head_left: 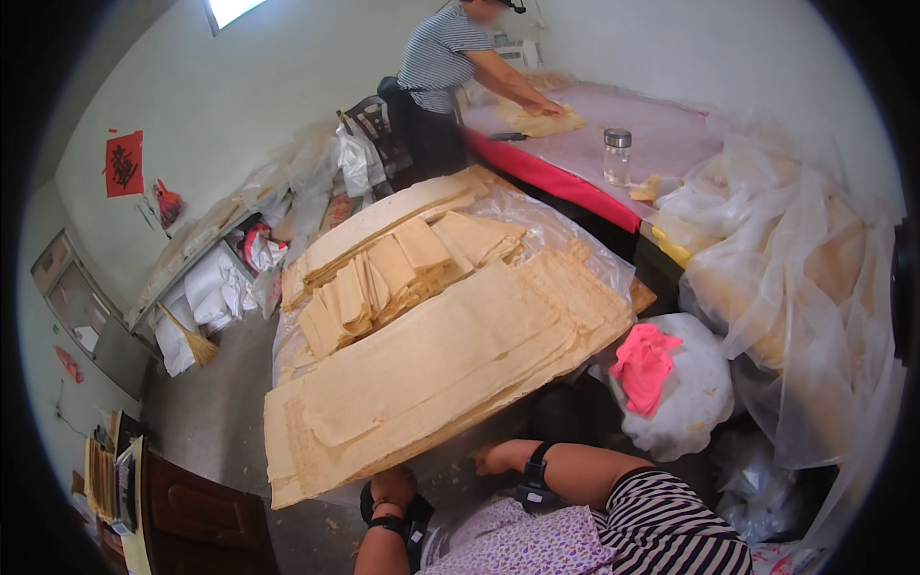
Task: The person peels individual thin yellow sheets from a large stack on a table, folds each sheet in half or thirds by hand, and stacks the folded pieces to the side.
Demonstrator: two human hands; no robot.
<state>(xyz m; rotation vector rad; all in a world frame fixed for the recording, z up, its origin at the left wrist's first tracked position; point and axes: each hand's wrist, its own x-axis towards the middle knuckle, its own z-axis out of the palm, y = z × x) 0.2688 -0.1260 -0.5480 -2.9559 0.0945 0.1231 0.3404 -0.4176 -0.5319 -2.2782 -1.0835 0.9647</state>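
Observation:
A stack of large, pale tan sheets [412,374] with ragged edges lies across the near side of a plastic-covered table, slightly tilted in view. My left hand [391,486] is right at the stack's near edge, its fingers mostly hidden there. Just below that edge, further right, is my right hand [494,458]; its fingers are too small and dark to read. Behind the large sheets sit several folded bundles [369,283] of the same material, and a long flat stack [383,225] lies beyond them. Both my wrists carry dark strapped devices.
Another person [441,77] handles a tan sheet [541,119] at a red-edged table [565,187] holding a glass jar [617,158]. To my right are a white sack [685,402] with a pink cloth [644,369] and plastic-draped piles [786,278]. A broom [196,343] leans left, beyond a brown cabinet [206,517].

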